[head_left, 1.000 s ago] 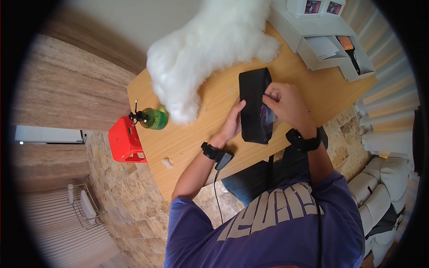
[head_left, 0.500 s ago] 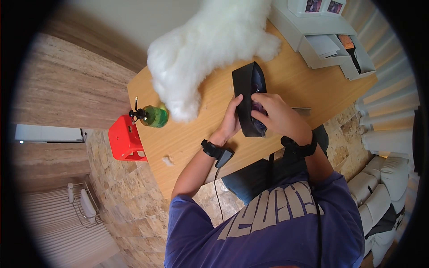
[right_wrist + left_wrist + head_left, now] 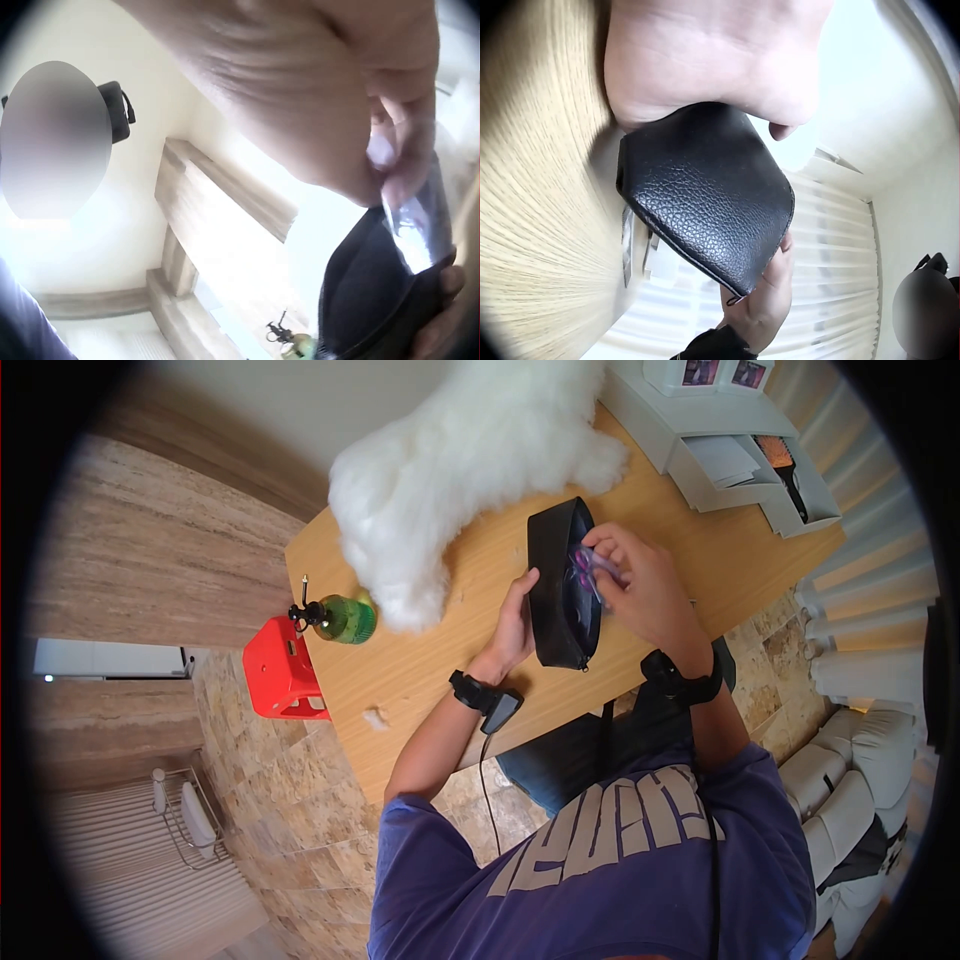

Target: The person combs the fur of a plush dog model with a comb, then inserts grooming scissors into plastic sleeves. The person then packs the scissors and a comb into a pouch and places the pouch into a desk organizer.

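My left hand (image 3: 512, 628) grips an unzipped black pouch (image 3: 553, 595) above the wooden table, thumb on its near side. Its grained, leather-like surface fills the middle of the left wrist view. At the pouch's opening, my right hand (image 3: 648, 585) pinches a clear plastic sleeve (image 3: 600, 566) between thumb and fingers. Purple ring-shaped parts show through the plastic. In the right wrist view the shiny sleeve (image 3: 412, 236) reaches down to the mouth of the pouch (image 3: 367, 277); its lower end is hidden.
A fluffy white dog-shaped figure (image 3: 470, 460) stands at the back of the table (image 3: 430, 690). On the left is a green spray bottle (image 3: 347, 620), with a red stool (image 3: 278, 672) beyond. A white organizer (image 3: 690, 430) at back right holds a hairbrush (image 3: 785, 475) and papers.
Half a second ago my right fingers were down inside the pouch; now they have drawn back to the right, holding the plastic sleeve at its opening. My left hand keeps its grip on the pouch.
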Demonstrator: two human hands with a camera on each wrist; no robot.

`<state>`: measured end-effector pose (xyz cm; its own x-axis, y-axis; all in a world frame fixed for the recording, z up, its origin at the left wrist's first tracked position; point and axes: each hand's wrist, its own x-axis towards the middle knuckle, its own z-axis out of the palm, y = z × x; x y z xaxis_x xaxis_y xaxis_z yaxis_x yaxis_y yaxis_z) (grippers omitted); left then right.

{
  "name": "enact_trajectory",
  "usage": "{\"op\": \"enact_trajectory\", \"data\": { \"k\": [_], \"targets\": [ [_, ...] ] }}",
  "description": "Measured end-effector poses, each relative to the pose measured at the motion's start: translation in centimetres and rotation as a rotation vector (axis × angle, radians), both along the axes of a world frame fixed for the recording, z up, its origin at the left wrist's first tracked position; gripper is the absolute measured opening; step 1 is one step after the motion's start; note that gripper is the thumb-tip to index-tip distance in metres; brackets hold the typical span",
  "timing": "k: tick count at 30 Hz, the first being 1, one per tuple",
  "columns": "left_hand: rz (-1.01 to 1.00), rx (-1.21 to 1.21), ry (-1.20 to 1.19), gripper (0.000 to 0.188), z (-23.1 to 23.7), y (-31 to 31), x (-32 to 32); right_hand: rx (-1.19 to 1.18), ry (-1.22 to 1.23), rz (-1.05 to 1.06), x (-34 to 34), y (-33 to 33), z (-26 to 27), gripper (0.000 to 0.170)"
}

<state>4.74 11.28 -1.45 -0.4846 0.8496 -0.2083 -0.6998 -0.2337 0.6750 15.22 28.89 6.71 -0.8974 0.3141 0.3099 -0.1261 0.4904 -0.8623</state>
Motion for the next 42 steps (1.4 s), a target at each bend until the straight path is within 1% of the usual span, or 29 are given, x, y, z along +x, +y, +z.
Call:
{"op": "enact_trajectory", "data": {
  "k": [1, 3, 4, 7, 9, 10, 11, 12, 13, 14, 15, 16, 17, 18, 21, 23, 27, 29, 30, 32, 33, 35, 36, 38, 39, 41, 42],
  "targets": [
    [0.0, 0.0, -0.001, 0.06, -0.1, 0.0, 0.0, 0.0, -0.001, 0.0, -0.1, -0.2, 0.1, 0.033],
    [-0.008, 0.029, -0.026, 0.059, -0.3, 0.1, -0.1, -0.252, -0.015, -0.045, -0.2, -0.6, 0.3, 0.031],
    [-0.007, 0.029, -0.027, 0.059, 0.0, 0.1, 0.0, -0.251, -0.016, -0.044, -0.3, -1.0, 0.2, 0.031],
    [0.011, 0.041, -0.034, 0.059, 0.5, 0.3, 0.2, -0.214, -0.001, -0.074, -0.6, -2.1, -0.7, 0.027],
    [0.06, -0.038, 0.013, 0.062, 0.3, 0.4, 0.2, 0.057, 0.014, -0.086, -0.6, -3.2, -1.3, 0.024],
    [0.061, -0.039, 0.012, 0.062, 0.0, 0.2, 0.1, 0.05, 0.045, -0.049, -0.5, -3.9, -1.1, 0.017],
    [0.0, 0.012, 0.009, 0.062, -0.5, 0.0, -0.2, 0.048, 0.043, -0.047, -0.6, -3.9, -1.1, 0.017],
    [-0.06, 0.063, 0.005, 0.062, -1.0, -0.2, -0.4, 0.019, 0.058, 0.088, -0.6, -3.9, -1.2, 0.015],
    [-0.057, 0.062, 0.003, 0.062, -1.1, -0.4, -0.5, -0.01, 0.072, 0.224, -0.6, -4.0, -1.1, 0.013],
    [-0.069, 0.073, -0.009, 0.061, -1.1, -0.5, -0.7, -0.039, -0.019, 0.257, -0.2, -3.8, 0.1, 0.01],
    [-0.082, 0.085, -0.02, 0.061, -1.2, -0.5, -0.8, -0.038, -0.02, 0.259, -0.1, -3.5, 0.0, 0.01],
    [-0.079, 0.086, -0.021, 0.061, -0.9, -0.4, -0.6, 0.045, -0.017, 0.262, 0.0, -3.0, -0.3, 0.012],
    [0.008, 0.037, -0.041, 0.06, -0.6, -0.1, -0.3, 0.128, -0.013, 0.264, 0.1, -2.6, -0.4, 0.013],
    [0.093, -0.011, -0.059, 0.06, -0.3, 0.1, -0.2, 0.128, -0.013, 0.264, 0.3, -2.4, -0.3, 0.013],
    [0.095, 0.031, -0.109, 0.057, -0.1, 0.0, -0.2, 0.188, 0.05, 0.271, 0.9, -1.6, 1.3, 0.016],
    [0.117, 0.027, -0.132, 0.056, 0.1, 0.0, -0.2, 0.18, -0.042, 0.319, 1.2, -1.1, 2.5, 0.016],
    [0.151, 0.033, -0.206, 0.054, -0.4, -0.1, -0.8, 0.168, -0.057, 0.312, 1.4, -0.3, 2.4, 0.01],
    [0.182, 0.005, -0.205, 0.054, -0.1, 0.0, -0.6, 0.168, -0.117, 0.308, 1.6, 0.8, 1.7, 0.019],
    [0.168, 0.009, -0.22, 0.054, -0.4, -0.2, -0.8, 0.169, -0.118, 0.309, 1.7, 1.6, 1.2, 0.019],
    [0.155, 0.014, -0.236, 0.055, -0.7, -0.4, -1.1, 0.352, -0.159, 0.218, 2.4, 3.2, -0.2, 0.031],
    [0.131, 0.019, -0.248, 0.055, -0.8, -0.4, -1.1, 0.354, -0.161, 0.22, 3.0, 3.9, -0.7, 0.031],
    [0.114, 0.028, -0.263, 0.055, -0.8, -0.5, -1.2, 0.555, -0.334, 0.137, 4.1, 5.4, -1.7, 0.034],
    [0.11, 0.024, -0.257, 0.056, -0.7, -0.5, -1.2, 0.56, -0.337, 0.146, 4.4, 6.0, -2.3, 0.034],
    [0.118, 0.023, -0.256, 0.056, -0.6, -0.4, -1.1, 0.639, -0.486, 0.104, 4.6, 6.7, -3.7, 0.033],
    [0.115, 0.03, -0.261, 0.055, -0.5, -0.4, -1.0, 0.643, -0.488, 0.113, 4.7, 6.9, -4.3, 0.033],
    [0.117, 0.041, -0.267, 0.055, -0.6, -0.3, -1.1, 0.494, -0.576, 0.12, 4.7, 7.0, -5.0, 0.029],
    [0.112, 0.044, -0.254, 0.054, -0.7, -0.4, -1.2, 0.498, -0.576, 0.124, 4.5, 7.0, -5.4, 0.029]
  ]
}}
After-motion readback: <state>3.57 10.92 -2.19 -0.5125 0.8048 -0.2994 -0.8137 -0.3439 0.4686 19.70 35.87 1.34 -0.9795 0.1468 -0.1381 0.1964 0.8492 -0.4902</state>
